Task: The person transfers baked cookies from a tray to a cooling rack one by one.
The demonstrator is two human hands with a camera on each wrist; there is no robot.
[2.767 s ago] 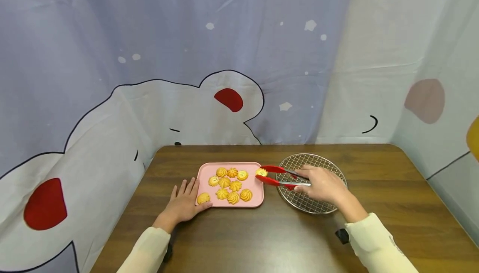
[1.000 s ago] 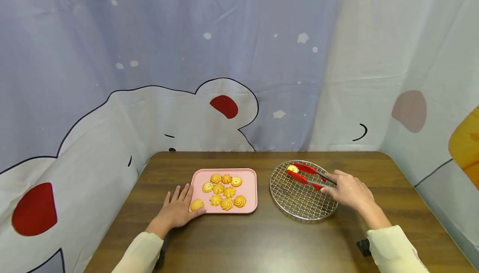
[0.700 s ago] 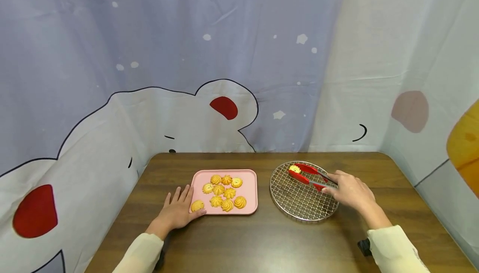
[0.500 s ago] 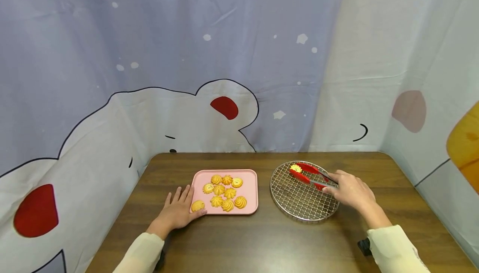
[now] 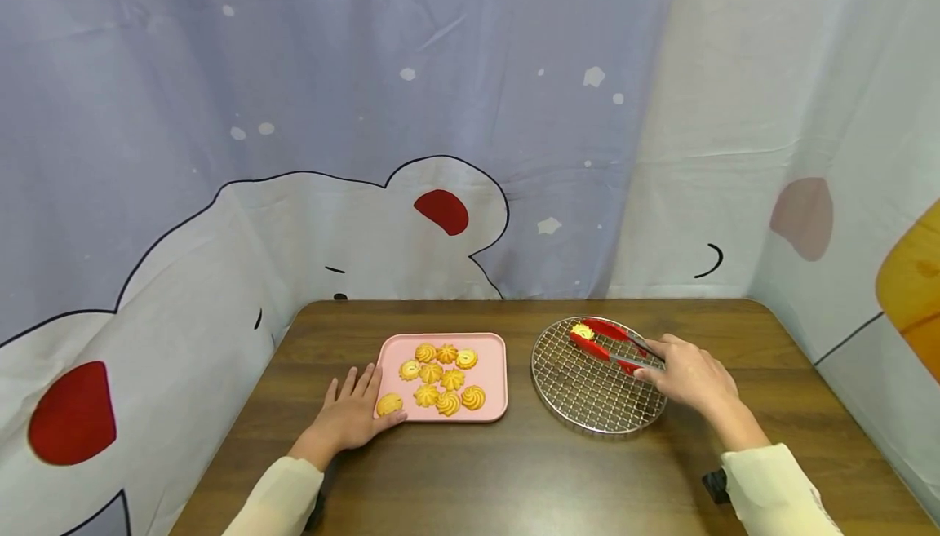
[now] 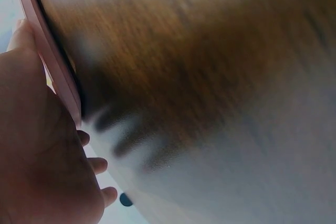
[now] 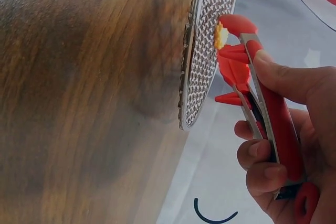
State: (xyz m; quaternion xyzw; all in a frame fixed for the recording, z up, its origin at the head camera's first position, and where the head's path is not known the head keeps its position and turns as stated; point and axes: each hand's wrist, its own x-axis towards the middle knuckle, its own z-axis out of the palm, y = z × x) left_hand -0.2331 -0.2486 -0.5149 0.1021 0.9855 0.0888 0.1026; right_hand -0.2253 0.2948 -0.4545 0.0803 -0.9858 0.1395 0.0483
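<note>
My right hand [image 5: 693, 377] grips red-tipped metal tongs [image 7: 275, 114], thumb on one arm and fingers curled round the other. Between the tong tips is a piped yellow cookie [image 5: 583, 331], at the far left part of the round wire rack [image 5: 598, 389]. In the right wrist view the cookie sits right at the mesh; whether the tips still squeeze it I cannot tell. My left hand [image 5: 348, 415] rests with spread, straight fingers against the left edge of the pink tray [image 5: 488, 356], thumb along its near left corner. Several swirled cookies [image 5: 430, 373] lie on the tray.
Tray and rack stand side by side on a brown wooden table [image 5: 470, 471], with a strip of wood between them. A printed curtain [image 5: 441, 71] hangs behind the table's far edge and along the sides.
Since the earliest frame, my right hand has carried the cookie in the tongs from the tray's right edge to the rack. My left hand has stayed at the tray.
</note>
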